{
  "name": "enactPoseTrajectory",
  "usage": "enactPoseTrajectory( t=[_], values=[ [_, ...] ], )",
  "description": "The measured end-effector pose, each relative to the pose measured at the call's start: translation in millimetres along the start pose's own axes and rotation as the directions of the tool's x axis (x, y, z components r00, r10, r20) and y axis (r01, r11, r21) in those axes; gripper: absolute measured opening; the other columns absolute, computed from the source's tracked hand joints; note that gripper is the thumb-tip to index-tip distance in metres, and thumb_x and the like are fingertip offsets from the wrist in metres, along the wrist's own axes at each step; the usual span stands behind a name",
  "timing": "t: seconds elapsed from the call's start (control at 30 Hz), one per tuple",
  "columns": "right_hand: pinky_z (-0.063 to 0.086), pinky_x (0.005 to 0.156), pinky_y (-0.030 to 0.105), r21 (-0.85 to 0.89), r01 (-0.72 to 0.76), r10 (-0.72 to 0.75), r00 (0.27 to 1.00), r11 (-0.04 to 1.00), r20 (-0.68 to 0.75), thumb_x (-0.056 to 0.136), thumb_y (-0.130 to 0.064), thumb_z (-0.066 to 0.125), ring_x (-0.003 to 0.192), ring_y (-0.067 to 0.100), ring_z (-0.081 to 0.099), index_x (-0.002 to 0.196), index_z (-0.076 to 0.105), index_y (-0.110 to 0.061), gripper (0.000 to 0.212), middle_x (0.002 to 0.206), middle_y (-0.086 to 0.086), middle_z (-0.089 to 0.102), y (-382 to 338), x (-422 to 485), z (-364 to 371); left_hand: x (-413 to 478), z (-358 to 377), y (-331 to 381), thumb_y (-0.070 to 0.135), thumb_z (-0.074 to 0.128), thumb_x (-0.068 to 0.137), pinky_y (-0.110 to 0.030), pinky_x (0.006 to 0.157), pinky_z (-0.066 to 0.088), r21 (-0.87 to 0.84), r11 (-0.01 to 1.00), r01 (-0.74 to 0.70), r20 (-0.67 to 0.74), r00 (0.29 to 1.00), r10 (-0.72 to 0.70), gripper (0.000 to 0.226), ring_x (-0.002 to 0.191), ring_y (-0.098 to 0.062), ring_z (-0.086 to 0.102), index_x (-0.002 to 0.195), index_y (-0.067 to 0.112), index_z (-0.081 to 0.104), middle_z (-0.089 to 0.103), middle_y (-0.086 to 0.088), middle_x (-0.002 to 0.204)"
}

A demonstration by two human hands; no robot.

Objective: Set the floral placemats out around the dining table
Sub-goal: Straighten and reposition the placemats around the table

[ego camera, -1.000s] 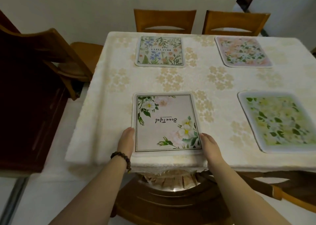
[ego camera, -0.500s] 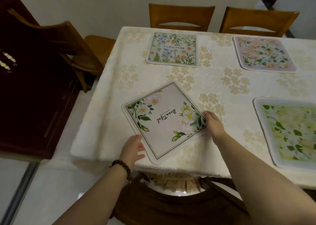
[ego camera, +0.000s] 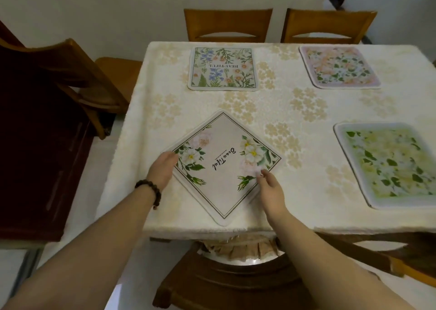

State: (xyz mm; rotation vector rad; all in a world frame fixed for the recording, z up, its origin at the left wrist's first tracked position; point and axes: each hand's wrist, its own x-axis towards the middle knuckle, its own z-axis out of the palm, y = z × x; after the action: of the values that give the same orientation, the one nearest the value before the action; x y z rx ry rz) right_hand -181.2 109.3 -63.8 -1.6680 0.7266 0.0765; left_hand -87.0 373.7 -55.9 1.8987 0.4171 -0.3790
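Cream tablecloth [ego camera: 306,111]: spread over the dining table, printed with pale blossoms.
White-rose placemat [ego camera: 223,165]: flat at the near side, turned corner-on like a diamond, lowest corner close to the table's edge.
Left hand [ego camera: 162,168]: fingers straight, resting on the mat's left corner; bead bracelet [ego camera: 151,190] on the wrist.
Right hand [ego camera: 271,187]: fingers loosely extended, tips touching the mat's lower right edge, gripping nothing.
Blue-flower placemat [ego camera: 223,69]: squared at the far side, before a wooden chair [ego camera: 227,24].
Pink placemat [ego camera: 339,66]: far right, likewise squared.
Green placemat [ego camera: 389,165]: near right, well apart from the diamond.

Cream tablecloth [ego camera: 271,111] with beige blossoms; white-rose placemat [ego camera: 224,165]; green-yellow placemat [ego camera: 389,165]; brown chairs [ego camera: 227,24].
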Motion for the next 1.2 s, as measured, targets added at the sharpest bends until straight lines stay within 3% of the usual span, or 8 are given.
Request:
enactPoseTrajectory(
  t=[0.17, 0.33, 0.47, 0.53, 0.63, 0.97, 1.1, 1.2],
  values=[
    [0.030, 0.101, 0.029, 0.119, -0.097, 0.096, 0.995, 0.988, 0.014, 0.097, -0.026, 0.048, 0.135, 0.023, 0.039, 0.143, 0.042, -0.019, 0.047, 0.148, 0.007, 0.042, 9, -27, 24, 44, 3, 10, 0.038, 0.048, 0.094, -0.024, 0.084, 0.033, 0.316, 0.945, -0.083, 0.066, 0.996, 0.065, 0.048, 0.119, -0.026, 0.050, 0.134, 0.012, 0.047, 0.052, -0.007, 0.130],
    [0.029, 0.114, 0.041, 0.147, -0.147, 0.152, 0.988, 0.978, -0.019, 0.096, -0.026, 0.049, 0.139, 0.025, 0.034, 0.145, 0.038, -0.018, 0.051, 0.152, 0.007, 0.037, 12, -27, 27, 63, 2, 3, 0.038, 0.049, 0.089, -0.034, 0.074, 0.047, 0.493, 0.861, -0.124, 0.070, 0.992, 0.103, 0.033, 0.089, -0.028, 0.059, 0.095, 0.008, 0.060, 0.061, -0.011, 0.100],
    [0.031, 0.111, 0.038, 0.118, -0.129, 0.134, 0.990, 0.985, -0.037, 0.094, -0.023, 0.050, 0.137, 0.024, 0.038, 0.142, 0.043, -0.018, 0.049, 0.150, 0.008, 0.041, 11, -21, 26, 59, 7, 0, 0.035, 0.049, 0.081, -0.028, 0.056, 0.040, 0.541, 0.824, -0.172, 0.060, 0.984, 0.166, 0.025, 0.079, -0.031, 0.062, 0.081, 0.013, 0.060, 0.063, -0.011, 0.084],
    [0.031, 0.109, 0.036, 0.109, -0.114, 0.120, 0.992, 0.987, -0.048, 0.093, -0.023, 0.051, 0.136, 0.024, 0.039, 0.142, 0.044, -0.019, 0.049, 0.148, 0.008, 0.042, 8, -17, 22, 56, 9, -2, 0.039, 0.051, 0.081, -0.032, 0.072, 0.048, 0.503, 0.855, -0.124, 0.024, 0.991, 0.129, 0.037, 0.098, -0.032, 0.061, 0.109, 0.016, 0.061, 0.065, -0.012, 0.111],
    [0.033, 0.111, 0.039, 0.072, -0.097, 0.101, 0.994, 0.993, -0.051, 0.093, -0.026, 0.051, 0.134, 0.024, 0.041, 0.140, 0.045, -0.023, 0.047, 0.147, 0.007, 0.044, 4, -4, 14, 45, 6, -4, 0.048, 0.051, 0.079, -0.036, 0.099, 0.038, 0.407, 0.914, -0.007, -0.007, 1.000, 0.010, 0.077, 0.125, -0.030, 0.048, 0.148, 0.024, 0.027, 0.045, -0.008, 0.145],
    [0.036, 0.093, 0.030, -0.072, -0.027, 0.031, 0.998, 0.997, 0.053, 0.092, -0.032, 0.050, 0.114, 0.023, 0.051, 0.137, 0.049, -0.027, 0.045, 0.141, 0.006, 0.051, -25, 77, -19, -16, 19, -23, 0.040, 0.053, 0.088, -0.033, 0.099, 0.034, 0.158, 0.980, 0.118, 0.023, 0.992, -0.123, 0.068, 0.124, -0.025, 0.045, 0.149, 0.032, 0.023, 0.045, -0.004, 0.144],
    [0.035, 0.104, 0.032, -0.136, 0.003, 0.015, 0.991, 0.991, 0.130, 0.093, -0.032, 0.047, 0.123, 0.021, 0.047, 0.138, 0.049, -0.024, 0.045, 0.143, 0.005, 0.048, -41, 108, -20, -34, 24, -28, 0.037, 0.056, 0.083, -0.043, 0.106, 0.039, 0.034, 0.984, 0.175, 0.060, 0.982, -0.177, 0.071, 0.122, -0.027, 0.049, 0.148, 0.034, 0.025, 0.043, -0.007, 0.144],
    [0.037, 0.104, 0.032, -0.140, 0.011, 0.016, 0.981, 0.990, 0.192, 0.093, -0.027, 0.048, 0.121, 0.021, 0.048, 0.135, 0.052, -0.019, 0.043, 0.141, 0.006, 0.051, -52, 125, -19, -46, 28, -32, 0.041, 0.055, 0.071, -0.034, 0.091, 0.047, -0.052, 0.976, 0.209, 0.108, 0.973, -0.203, 0.082, 0.107, -0.020, 0.060, 0.147, 0.035, 0.024, 0.053, -0.007, 0.136]
  ],
)
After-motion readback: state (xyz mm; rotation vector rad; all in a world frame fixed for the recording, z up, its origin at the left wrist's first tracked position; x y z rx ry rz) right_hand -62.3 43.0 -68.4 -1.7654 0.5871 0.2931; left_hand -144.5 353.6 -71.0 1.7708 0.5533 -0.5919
